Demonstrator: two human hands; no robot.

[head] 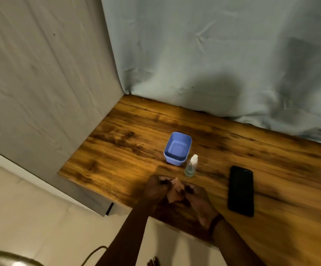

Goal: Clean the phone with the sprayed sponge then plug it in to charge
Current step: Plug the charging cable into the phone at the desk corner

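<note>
Our left hand (155, 189) and right hand (198, 198) curl fingers round the sponge (175, 191), left of the phone (241, 191); wiping and charging look undone.

Bench (127, 150): brown wood with dark grain, running away from me into a corner of hanging cloth.
Tub (175, 162): blue, open-topped, upright near the middle in front of me.
Bottle (191, 166): clear with a white top, upright, just beside the tub's near right corner.
Phone (241, 191): black, lying flat to my right, apart from the bottle.
</note>
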